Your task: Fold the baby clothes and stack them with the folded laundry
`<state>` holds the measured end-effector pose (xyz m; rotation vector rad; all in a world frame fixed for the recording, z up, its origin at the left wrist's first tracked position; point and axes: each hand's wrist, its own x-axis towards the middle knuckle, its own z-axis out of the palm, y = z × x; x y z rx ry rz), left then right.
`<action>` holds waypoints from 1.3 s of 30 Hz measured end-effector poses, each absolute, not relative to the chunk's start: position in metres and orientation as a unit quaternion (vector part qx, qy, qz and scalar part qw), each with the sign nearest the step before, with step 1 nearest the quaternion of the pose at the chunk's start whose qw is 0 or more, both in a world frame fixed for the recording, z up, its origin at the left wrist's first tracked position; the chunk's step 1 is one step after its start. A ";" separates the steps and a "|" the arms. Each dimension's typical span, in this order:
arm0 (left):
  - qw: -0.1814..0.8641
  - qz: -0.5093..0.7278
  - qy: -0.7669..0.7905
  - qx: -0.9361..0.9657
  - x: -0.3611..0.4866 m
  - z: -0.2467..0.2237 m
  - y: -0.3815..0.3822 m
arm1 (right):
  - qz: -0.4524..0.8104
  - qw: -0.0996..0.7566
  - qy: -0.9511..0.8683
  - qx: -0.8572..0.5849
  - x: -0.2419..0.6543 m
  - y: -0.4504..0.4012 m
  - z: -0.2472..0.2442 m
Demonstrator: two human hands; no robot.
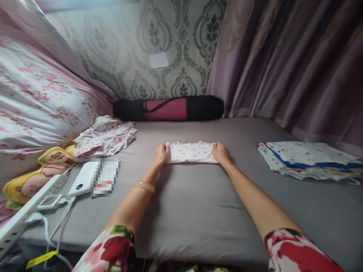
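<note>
A white garment with a small coloured print (191,152) is folded into a wide strip in the middle of the grey bed sheet (195,211). My left hand (162,154) grips its left end, fingers closed around the cloth. At the opposite end, my right hand (222,152) pinches the right edge. Between the two hands the cloth is stretched fairly straight. A pale bangle (144,186) circles my left wrist. Both fingertips are partly hidden by the cloth and by the backs of the hands.
Folded clothes (309,155) lie stacked at the right; a crumpled pile of clothes (106,136) lies at the left. Near it are a white power bank (86,175), a power strip (34,204) with cables and a yellow cushion (42,173). A long black-and-maroon bag (167,108) lies against the wall.
</note>
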<state>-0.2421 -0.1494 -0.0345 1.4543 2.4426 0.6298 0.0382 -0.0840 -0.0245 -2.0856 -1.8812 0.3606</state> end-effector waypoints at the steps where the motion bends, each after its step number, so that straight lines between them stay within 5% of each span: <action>1: 0.099 0.201 0.836 0.501 -0.239 -0.034 -0.151 | 0.122 0.156 -0.653 -0.731 0.037 -0.086 -0.024; 18: -0.078 0.140 0.803 0.574 -0.220 -0.014 -0.171 | 0.075 0.127 -0.702 -0.697 0.033 -0.100 -0.003; 26: -0.007 0.159 0.607 0.778 -0.166 -0.026 -0.173 | 0.077 0.092 -0.883 -0.454 -0.007 -0.135 -0.015; 39: 0.073 0.070 0.685 0.722 -0.167 -0.031 -0.156 | 0.075 0.075 -0.895 -0.433 -0.008 -0.119 -0.033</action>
